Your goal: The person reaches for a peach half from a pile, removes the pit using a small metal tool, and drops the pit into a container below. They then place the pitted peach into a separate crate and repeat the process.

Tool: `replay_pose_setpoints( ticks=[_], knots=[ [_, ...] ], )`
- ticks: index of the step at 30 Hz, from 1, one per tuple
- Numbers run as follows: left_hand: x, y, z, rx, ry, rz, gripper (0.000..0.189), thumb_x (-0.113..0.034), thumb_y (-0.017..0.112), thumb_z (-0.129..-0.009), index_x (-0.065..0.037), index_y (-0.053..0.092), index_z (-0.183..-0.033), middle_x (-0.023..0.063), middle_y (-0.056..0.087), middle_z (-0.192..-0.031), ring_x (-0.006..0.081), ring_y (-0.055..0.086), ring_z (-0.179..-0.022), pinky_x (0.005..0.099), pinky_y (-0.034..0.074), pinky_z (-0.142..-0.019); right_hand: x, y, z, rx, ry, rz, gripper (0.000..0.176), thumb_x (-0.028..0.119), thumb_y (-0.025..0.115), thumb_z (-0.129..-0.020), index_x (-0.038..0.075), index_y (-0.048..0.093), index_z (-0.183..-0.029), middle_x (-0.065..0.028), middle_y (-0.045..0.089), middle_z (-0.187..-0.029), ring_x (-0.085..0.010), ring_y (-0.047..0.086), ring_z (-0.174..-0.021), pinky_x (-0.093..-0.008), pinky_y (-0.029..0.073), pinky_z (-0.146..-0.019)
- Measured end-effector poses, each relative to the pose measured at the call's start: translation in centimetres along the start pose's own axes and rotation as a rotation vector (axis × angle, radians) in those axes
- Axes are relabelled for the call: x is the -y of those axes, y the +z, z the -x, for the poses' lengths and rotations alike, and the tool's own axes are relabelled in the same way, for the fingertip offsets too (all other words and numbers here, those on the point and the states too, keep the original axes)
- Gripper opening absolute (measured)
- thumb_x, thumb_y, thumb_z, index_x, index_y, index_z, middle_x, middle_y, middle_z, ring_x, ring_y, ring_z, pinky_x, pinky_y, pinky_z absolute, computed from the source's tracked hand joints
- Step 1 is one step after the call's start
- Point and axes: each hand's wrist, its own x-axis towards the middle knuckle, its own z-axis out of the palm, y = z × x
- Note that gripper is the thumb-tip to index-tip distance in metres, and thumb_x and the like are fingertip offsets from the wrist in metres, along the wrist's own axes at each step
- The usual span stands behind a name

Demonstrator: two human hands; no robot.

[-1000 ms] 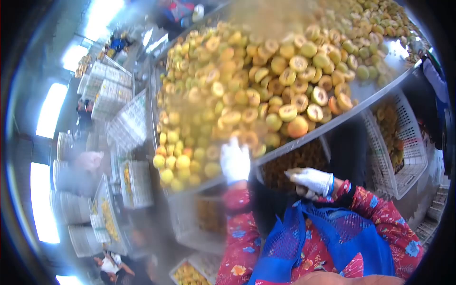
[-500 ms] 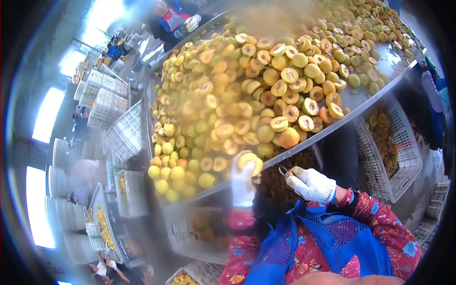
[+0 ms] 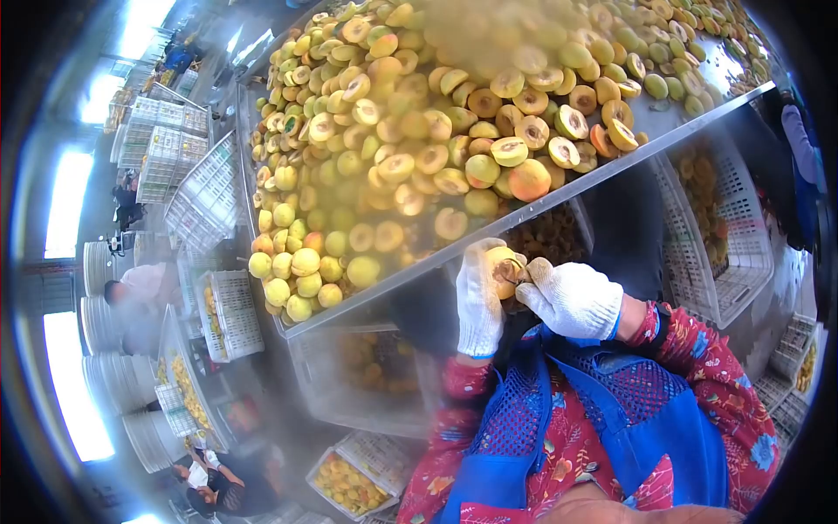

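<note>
Yellow peach half sits gripped in the left hand, just off the table's near edge. Right hand, clenched, touches its right side.

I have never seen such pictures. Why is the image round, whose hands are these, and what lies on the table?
No machine here: one camera on a person's head looks down through a wide lens, so the picture is round and shows that person's own gloved hands. The left hand holds a yellow fruit half; the right hand touches its cut middle, and whether it grips a tool I cannot tell. Ahead, a metal table bears a heap of yellow fruit, many halved. A white crate stands below its edge.
</note>
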Motion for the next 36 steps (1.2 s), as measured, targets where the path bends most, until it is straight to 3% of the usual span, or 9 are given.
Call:
replay_pose_setpoints(
  ticks=[7, 10, 13, 17, 20, 26, 29, 33, 36],
  knots=[
    [0.8, 0.1, 0.3, -0.094, 0.029, -0.207, 0.046, -0.043, 0.042, -0.109, -0.001, 0.060, -0.112, 0.0133, 0.069, -0.092, 0.0190, 0.068, -0.081, 0.0313, 0.055, -0.073, -2.0, 2.0, 0.0, 0.005, -0.113, -0.173, 0.037, 0.036, 0.052, -0.104, 0.001, 0.060, -0.093, -0.0181, 0.060, -0.062, -0.0353, 0.058, -0.047, -0.0448, 0.047, -0.045],
    [1.6, 1.0, 0.5, -0.184, 0.178, -0.408, 0.041, -0.036, 0.042, -0.109, -0.001, 0.062, -0.110, 0.0141, 0.069, -0.090, 0.0195, 0.069, -0.079, 0.0331, 0.055, -0.071, -0.3, -0.6, -0.4, 0.473, 0.510, -0.910, 0.040, 0.042, 0.047, -0.107, 0.006, 0.055, -0.091, -0.0046, 0.051, -0.056, -0.0185, 0.049, -0.040, -0.0328, 0.041, -0.037],
    [0.9, 1.9, 1.0, -0.228, 0.261, -0.570, 0.036, -0.031, 0.042, -0.109, -0.001, 0.063, -0.108, 0.0144, 0.070, -0.087, 0.0210, 0.070, -0.078, 0.0349, 0.055, -0.071, -2.0, -0.2, -0.2, 0.611, 0.521, -1.308, 0.042, 0.046, 0.046, -0.108, 0.009, 0.053, -0.090, 0.0038, 0.042, -0.058, -0.0054, 0.036, -0.040, -0.0222, 0.031, -0.035],
    [2.9, 1.0, 0.1, -0.193, 0.230, -0.461, 0.032, -0.028, 0.045, -0.109, -0.001, 0.063, -0.108, 0.0130, 0.070, -0.084, 0.0231, 0.070, -0.076, 0.0358, 0.055, -0.070, -4.7, 1.6, -0.7, 0.885, 0.734, -1.927, 0.044, 0.048, 0.040, -0.109, 0.008, 0.052, -0.092, 0.0017, 0.039, -0.057, -0.0067, 0.031, -0.035, -0.0243, 0.025, -0.029],
    [3.4, 0.6, 0.0, -0.110, 0.103, -0.457, 0.031, -0.027, 0.046, -0.108, -0.001, 0.063, -0.109, 0.0123, 0.070, -0.083, 0.0233, 0.070, -0.075, 0.0363, 0.055, -0.069, -5.7, 2.6, -0.2, 0.888, 0.746, -1.993, 0.046, 0.047, 0.039, -0.109, 0.007, 0.053, -0.094, 0.0013, 0.039, -0.057, -0.0063, 0.032, -0.036, -0.0226, 0.025, -0.030],
    [2.8, 0.5, 0.6, -0.027, 0.330, -0.668, 0.038, -0.033, 0.043, -0.110, -0.001, 0.061, -0.111, 0.0120, 0.070, -0.084, 0.0196, 0.069, -0.077, 0.0325, 0.055, -0.072, -6.6, 3.6, 0.4, 1.034, 0.678, -2.334, 0.046, 0.045, 0.039, -0.110, 0.003, 0.056, -0.100, 0.0029, 0.039, -0.059, -0.0042, 0.033, -0.038, -0.0209, 0.028, -0.032],
    [3.7, 0.1, 0.4, 0.020, 0.062, -0.079, 0.044, -0.040, 0.041, -0.110, -0.001, 0.061, -0.112, 0.0120, 0.070, -0.087, 0.0179, 0.069, -0.081, 0.0292, 0.054, -0.074, -6.8, 4.7, 0.4, 1.091, 0.606, -2.467, 0.045, 0.043, 0.039, -0.110, 0.002, 0.056, -0.104, 0.0023, 0.042, -0.061, -0.0042, 0.035, -0.038, -0.0206, 0.030, -0.035],
    [3.6, 0.3, 1.0, -0.066, -0.007, 0.068, 0.049, -0.045, 0.038, -0.110, -0.001, 0.060, -0.114, 0.0124, 0.070, -0.088, 0.0174, 0.068, -0.083, 0.0286, 0.054, -0.077, -6.6, 5.9, 0.0, 1.153, 0.539, -2.558, 0.045, 0.043, 0.040, -0.109, 0.001, 0.055, -0.103, 0.0017, 0.043, -0.058, -0.0044, 0.035, -0.036, -0.0213, 0.029, -0.033],
    [4.6, -1.7, 0.7, -0.287, -0.175, 0.434, 0.045, -0.046, 0.040, -0.109, -0.005, 0.060, -0.107, 0.0125, 0.069, -0.086, 0.0140, 0.063, -0.068, 0.0238, 0.049, -0.057, -5.1, 6.2, -0.2, 1.225, 0.393, -2.659, 0.045, 0.043, 0.042, -0.109, 0.001, 0.054, -0.099, 0.0012, 0.040, -0.055, -0.0049, 0.032, -0.034, -0.0212, 0.027, -0.029]
  ],
)
